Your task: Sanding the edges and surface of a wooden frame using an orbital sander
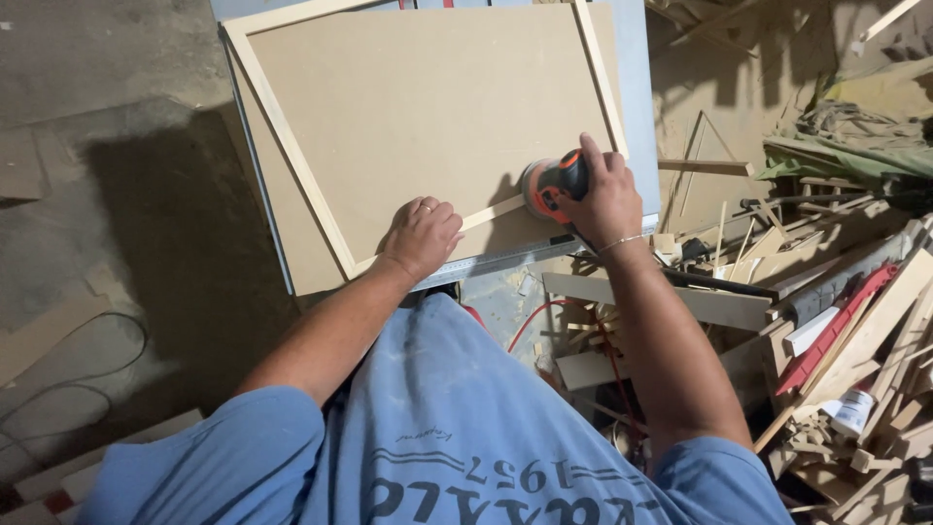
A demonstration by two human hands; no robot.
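A large brown fibreboard panel [418, 107] with a pale wooden frame [282, 126] glued round its edges lies on a work table. My right hand [604, 199] grips an orange and black hand sander [546, 185] that rests on the frame's near strip, close to the near right corner. My left hand [423, 233] presses flat on the same near strip, a little to the left of the sander, with a ring on one finger.
A metal rail [505, 261] runs along the table's near edge. A heap of wood offcuts and strips [836, 321] fills the right side, with a red cable [530, 321] and a white can [853, 410]. Concrete floor with black cables [68, 389] lies left.
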